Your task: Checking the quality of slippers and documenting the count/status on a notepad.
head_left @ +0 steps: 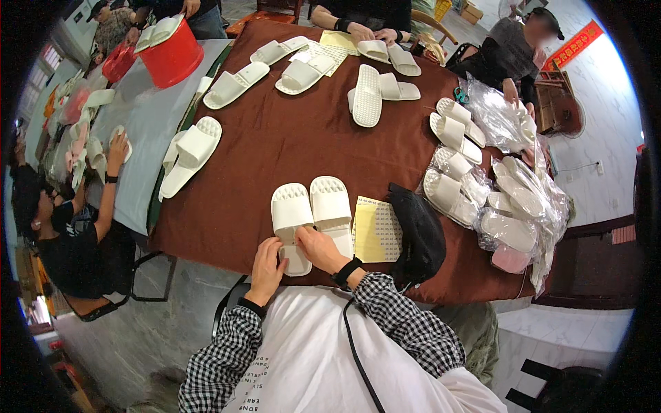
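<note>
A pair of white slippers lies side by side on the brown cloth in front of me, straps away from me. My left hand (267,267) grips the near left edge of the left slipper (290,212), with its fingers and thumb bent at the sole. Over that slipper's insole, just below the strap, my right hand (319,249) is closed with fingertips pinched together. Whatever they hold is too small to see. The right slipper (331,208) lies beside it, partly behind my right hand. Next to it is a yellow sheet of small printed labels (375,233).
A black cap (416,237) rests right of the sheet. Bagged slippers (509,230) pile up at the table's right side. More white slippers (191,148) lie around the brown cloth (275,148). People work around the tables. A red bucket (172,58) stands on the grey table, far left.
</note>
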`<action>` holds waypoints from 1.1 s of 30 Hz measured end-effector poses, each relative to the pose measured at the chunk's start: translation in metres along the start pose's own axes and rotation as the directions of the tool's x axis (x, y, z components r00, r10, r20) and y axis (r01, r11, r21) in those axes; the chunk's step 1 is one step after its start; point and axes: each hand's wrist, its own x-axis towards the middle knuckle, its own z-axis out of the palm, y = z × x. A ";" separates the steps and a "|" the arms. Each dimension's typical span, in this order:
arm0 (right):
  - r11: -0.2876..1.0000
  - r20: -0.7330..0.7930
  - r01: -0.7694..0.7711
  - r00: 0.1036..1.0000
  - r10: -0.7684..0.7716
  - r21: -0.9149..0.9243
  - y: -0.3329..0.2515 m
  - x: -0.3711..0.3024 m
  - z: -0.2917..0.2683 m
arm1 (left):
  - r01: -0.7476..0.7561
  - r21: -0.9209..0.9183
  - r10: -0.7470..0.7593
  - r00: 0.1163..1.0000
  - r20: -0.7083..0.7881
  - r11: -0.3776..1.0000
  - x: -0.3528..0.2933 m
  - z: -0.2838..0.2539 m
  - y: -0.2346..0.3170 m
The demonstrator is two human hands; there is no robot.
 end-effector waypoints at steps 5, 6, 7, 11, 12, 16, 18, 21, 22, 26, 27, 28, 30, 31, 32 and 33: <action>0.997 0.003 0.010 1.000 -0.010 -0.070 -0.003 0.004 0.000 | -0.011 0.002 0.011 1.000 -0.009 1.000 -0.004 0.000 -0.002; 0.997 -0.002 0.035 0.999 -0.035 -0.073 -0.004 0.005 0.000 | -0.004 0.013 0.004 1.000 0.000 1.000 -0.004 0.000 -0.002; 0.996 -0.009 0.030 0.999 -0.031 -0.083 -0.004 0.005 0.001 | -0.010 0.011 0.010 1.000 -0.011 1.000 -0.004 0.000 -0.002; 0.987 0.007 -0.016 1.000 0.017 -0.157 -0.007 0.008 0.005 | -0.018 0.030 0.018 1.000 -0.006 0.999 -0.004 -0.001 0.000; 0.988 -0.003 0.012 1.000 -0.012 -0.153 -0.008 0.008 0.007 | -0.035 0.037 0.036 0.999 -0.004 0.999 -0.004 0.000 0.000; 0.984 -0.036 -0.055 0.998 0.050 -0.171 -0.009 0.009 0.010 | -0.093 0.045 0.093 0.996 -0.010 0.995 -0.004 0.002 0.001; 0.986 -0.043 -0.088 0.996 0.083 -0.140 -0.009 0.009 0.010 | -0.119 0.124 0.118 0.993 0.011 0.985 -0.005 0.002 0.002; 0.988 -0.080 -0.132 0.989 0.126 -0.080 -0.008 0.008 0.010 | -0.129 0.124 0.129 0.992 0.010 0.984 -0.006 0.002 0.002; 0.987 -0.082 -0.153 0.985 0.149 -0.042 -0.007 0.008 0.010 | -0.129 0.125 0.128 0.992 0.010 0.984 -0.006 0.002 0.002; 0.961 -0.024 -0.278 0.960 0.278 -0.005 -0.006 0.007 0.014 | -0.132 0.171 0.127 0.991 0.038 0.976 -0.006 0.002 0.003; 0.970 -0.048 -0.245 0.969 0.244 -0.009 -0.006 0.007 0.015 | -0.135 0.181 0.128 0.990 0.052 0.974 -0.005 0.002 0.003; 0.973 -0.061 -0.229 0.972 0.228 -0.015 -0.006 0.006 0.016 | -0.141 0.181 0.135 0.990 0.042 0.973 -0.005 0.003 0.003; 0.977 -0.075 -0.214 0.974 0.211 -0.021 -0.007 0.005 0.017 | -0.145 0.183 0.137 0.989 0.056 0.972 -0.005 0.004 0.003; 0.975 -0.087 -0.217 0.973 0.214 -0.037 -0.007 0.005 0.019 | -0.151 0.184 0.144 0.988 0.049 0.971 -0.006 0.004 0.003; 0.971 -0.099 -0.235 0.968 0.229 -0.046 -0.008 0.006 0.020 | -0.156 0.201 0.149 0.988 0.048 0.967 -0.006 0.004 0.003; 0.975 -0.108 -0.216 0.972 0.209 -0.055 -0.008 0.006 0.021 | -0.157 0.217 0.150 0.987 0.049 0.963 -0.006 0.005 0.002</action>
